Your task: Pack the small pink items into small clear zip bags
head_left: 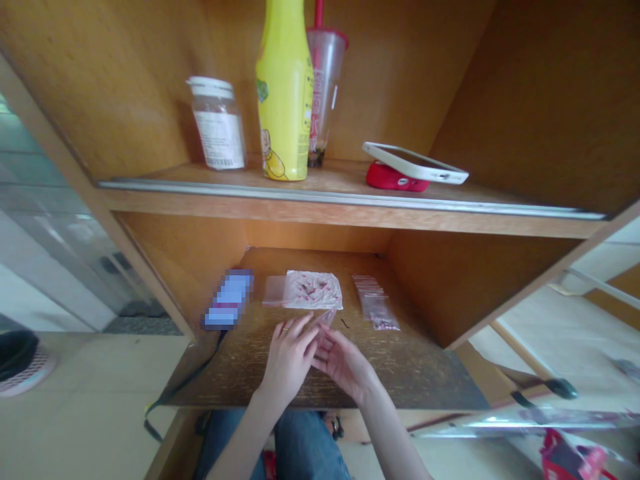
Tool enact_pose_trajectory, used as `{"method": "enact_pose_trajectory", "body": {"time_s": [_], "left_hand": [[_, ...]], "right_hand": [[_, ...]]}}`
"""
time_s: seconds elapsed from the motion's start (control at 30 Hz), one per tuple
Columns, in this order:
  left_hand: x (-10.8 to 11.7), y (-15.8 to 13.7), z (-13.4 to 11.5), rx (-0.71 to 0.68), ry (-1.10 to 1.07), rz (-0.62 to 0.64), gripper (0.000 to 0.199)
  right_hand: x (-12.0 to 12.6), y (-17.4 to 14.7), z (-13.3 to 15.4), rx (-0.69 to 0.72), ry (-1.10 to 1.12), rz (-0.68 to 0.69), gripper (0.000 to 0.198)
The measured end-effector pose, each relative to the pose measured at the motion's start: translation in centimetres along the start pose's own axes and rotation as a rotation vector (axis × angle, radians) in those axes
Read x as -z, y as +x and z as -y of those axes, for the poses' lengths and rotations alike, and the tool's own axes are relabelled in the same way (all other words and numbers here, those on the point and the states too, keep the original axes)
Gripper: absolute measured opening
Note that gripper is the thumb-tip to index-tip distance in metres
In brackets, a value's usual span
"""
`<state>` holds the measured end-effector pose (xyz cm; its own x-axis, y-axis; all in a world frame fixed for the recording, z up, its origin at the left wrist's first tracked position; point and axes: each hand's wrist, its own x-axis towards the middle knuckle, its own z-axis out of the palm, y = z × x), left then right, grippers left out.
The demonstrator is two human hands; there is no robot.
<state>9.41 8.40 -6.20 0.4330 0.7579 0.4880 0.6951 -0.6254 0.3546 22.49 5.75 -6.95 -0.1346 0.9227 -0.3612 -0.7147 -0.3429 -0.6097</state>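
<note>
Above the dark wooden desktop [410, 373], my left hand [290, 353] and my right hand [347, 363] meet, their fingertips closed on a small clear plastic bag [327, 317]. What is inside that bag is too small to make out. Just beyond the fingers lies a crumpled white tissue [314, 291] with reddish and dark bits on it. A flat clear bag [274, 291] pokes out at its left side. Further right, several overlapping clear zip bags [374, 300] rest on the wood, the nearest holding tiny dark pieces. A thin dark strand [345, 323] lies near my right hand.
A blurred-out phone [229, 300] with a dark cord [200, 367] is at left. On the shelf above stand a white-capped jar [219, 127], a yellow bottle [285, 100], a lidded cup [327, 87] and a white phone [415, 163] on a red object [395, 179].
</note>
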Motion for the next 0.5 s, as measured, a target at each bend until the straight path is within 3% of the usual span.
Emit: {"method": "enact_pose_trajectory", "body": {"time_s": [0.13,0.3,0.43,0.5], "left_hand": [[0.2,0.1,0.4,-0.002,-0.026,-0.076,0.014],[0.0,0.5,1.5,0.062,0.005,-0.037,0.025],[-0.8,2.2,2.1,0.069,0.036,0.069,0.025],[-1.5,3.4,2.2,0.038,0.034,0.099,0.027]], "right_hand": [[0.5,0.8,1.2,0.051,-0.031,-0.042,0.018],[1.0,3.3,3.9,0.188,-0.182,-0.154,0.019],[1.5,7.0,5.5,0.405,-0.438,-0.219,0.034],[1.8,8.9,5.7,0.59,-0.651,-0.261,0.039]]}}
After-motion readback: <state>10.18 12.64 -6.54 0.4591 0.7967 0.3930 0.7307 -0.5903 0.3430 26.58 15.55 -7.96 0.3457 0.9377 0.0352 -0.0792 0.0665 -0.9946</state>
